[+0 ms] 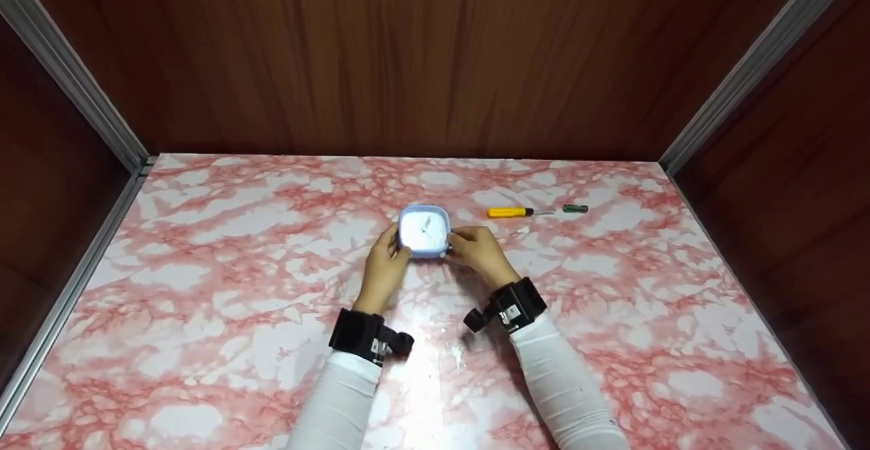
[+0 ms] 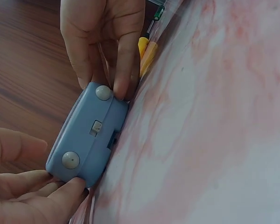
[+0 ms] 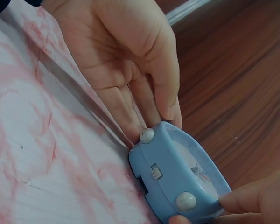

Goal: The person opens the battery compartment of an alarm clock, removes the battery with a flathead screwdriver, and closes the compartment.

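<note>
A small light-blue alarm clock [image 1: 424, 231] with rounded corners lies face up on the table, its white dial showing in the head view. Its side bears two round white feet and a small white switch, seen with the blue clock [image 2: 86, 140] in the left wrist view. The left hand [image 1: 386, 266] holds the clock's left side, thumb near the lower corner. On the opposite side, the right hand [image 1: 481, 253] grips the edge between thumb and fingers, as the right wrist view of that hand [image 3: 130, 65] also shows. The fingertips beneath the clock are partly hidden.
Right of the clock lies a yellow-handled screwdriver [image 1: 510, 212], its shaft pointing right. Just past its tip is a small dark green cylindrical piece [image 1: 576, 209]. Brown wood-grain panels [image 1: 408, 62] enclose the back and sides of the pink marbled table [image 1: 238, 287].
</note>
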Tool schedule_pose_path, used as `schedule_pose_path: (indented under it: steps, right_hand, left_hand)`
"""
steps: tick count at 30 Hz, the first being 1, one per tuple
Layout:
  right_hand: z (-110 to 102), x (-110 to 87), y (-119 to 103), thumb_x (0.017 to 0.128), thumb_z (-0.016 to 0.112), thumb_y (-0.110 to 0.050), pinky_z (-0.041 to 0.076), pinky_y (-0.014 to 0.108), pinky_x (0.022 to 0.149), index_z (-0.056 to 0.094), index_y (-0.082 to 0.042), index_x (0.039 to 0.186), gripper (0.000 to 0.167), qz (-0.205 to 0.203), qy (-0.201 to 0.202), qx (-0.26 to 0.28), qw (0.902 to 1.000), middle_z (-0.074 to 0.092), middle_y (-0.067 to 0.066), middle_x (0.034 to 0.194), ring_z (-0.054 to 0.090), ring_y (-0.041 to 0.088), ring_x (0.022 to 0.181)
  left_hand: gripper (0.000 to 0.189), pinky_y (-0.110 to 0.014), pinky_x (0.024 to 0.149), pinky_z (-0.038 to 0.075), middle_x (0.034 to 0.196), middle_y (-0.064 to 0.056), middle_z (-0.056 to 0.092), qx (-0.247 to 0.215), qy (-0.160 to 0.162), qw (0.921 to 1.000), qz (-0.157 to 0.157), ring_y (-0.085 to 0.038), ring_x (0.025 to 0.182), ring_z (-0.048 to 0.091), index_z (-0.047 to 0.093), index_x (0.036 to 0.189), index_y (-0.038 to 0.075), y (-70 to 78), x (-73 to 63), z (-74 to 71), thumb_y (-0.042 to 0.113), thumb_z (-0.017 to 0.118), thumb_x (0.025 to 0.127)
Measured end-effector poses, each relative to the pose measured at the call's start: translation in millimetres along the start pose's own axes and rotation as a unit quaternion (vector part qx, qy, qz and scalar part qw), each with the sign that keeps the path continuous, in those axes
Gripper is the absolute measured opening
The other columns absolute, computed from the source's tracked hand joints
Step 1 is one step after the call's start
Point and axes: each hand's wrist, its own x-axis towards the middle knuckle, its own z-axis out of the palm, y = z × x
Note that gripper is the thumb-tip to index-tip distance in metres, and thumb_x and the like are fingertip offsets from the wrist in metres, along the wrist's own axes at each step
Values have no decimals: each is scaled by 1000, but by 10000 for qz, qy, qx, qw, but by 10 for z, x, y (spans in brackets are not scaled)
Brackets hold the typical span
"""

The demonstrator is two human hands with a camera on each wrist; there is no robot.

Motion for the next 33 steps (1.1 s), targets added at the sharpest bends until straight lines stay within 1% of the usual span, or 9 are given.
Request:
schedule_pose_path:
  steps: [2,4,7,11,15,21,26,30,33]
  right_hand:
    - [2,-3,-2,97,52,-3,57,32,79,59,14,120,30,-12,-20,-43,10000,63,25,110,65,20,87]
    - [5,-3,-5,97,51,-3,57,33,80,58,15,120,30,-42,-55,-65,10000,63,27,111,65,21,88]
    - [8,1,-9,98,51,-3,56,34,82,58,15,121,30,-65,-64,-157,9998,62,28,112,65,23,91]
    - [9,8,-10,98,51,-4,57,33,81,58,14,121,31,-41,-13,-344,9994,62,29,115,66,27,96]
    - [8,21,-6,98,52,-7,57,31,80,58,13,121,32,33,55,-401,9992,62,28,117,66,30,100]
    - [0,34,4,98,53,-12,57,30,80,60,11,120,33,83,128,-558,9983,63,26,116,66,29,100]
    - [-3,37,8,98,55,-16,57,30,80,61,11,119,34,100,198,-615,9979,64,24,113,66,28,99]
    - [-1,33,14,97,56,-17,57,30,79,63,10,117,34,49,220,-717,9972,66,22,110,66,26,96]
    - [0,30,16,97,56,-18,57,29,79,64,9,116,34,-38,252,-914,9955,67,21,109,66,24,95]
  left_hand:
    - [55,-36,109,35,145,-26,40,67,7,10000,-4,-34,132,42,36,144,-8,-4,0,1,-1,54,92]
    - [56,-36,109,35,145,-25,39,34,8,10000,-2,-33,132,42,36,144,-8,-1,-1,3,0,55,92]
    - [57,-36,110,34,145,-27,38,-176,-10,9998,12,-35,132,41,35,143,-9,-5,2,5,0,56,91]
    - [59,-38,112,30,147,-28,36,-523,-62,9986,-64,-37,136,36,32,145,-10,-6,3,11,-1,55,91]
    - [62,-37,114,27,149,-28,31,-700,-113,9974,-120,-37,138,30,28,146,-9,-7,9,13,1,55,91]
    - [62,-34,113,29,151,-24,31,-802,-108,9965,-192,-34,138,31,30,146,-9,22,7,13,3,56,92]
    - [61,-33,112,30,151,-26,30,-831,-120,9963,-192,-33,138,32,31,146,-9,17,10,11,4,57,92]
    - [60,-32,112,30,151,-25,30,-984,-115,9949,-209,-32,139,31,32,146,-8,10,11,15,4,57,92]
    - [59,-31,112,30,150,-24,32,-1083,-91,9939,-193,-31,139,32,33,145,-7,13,12,20,3,57,92]
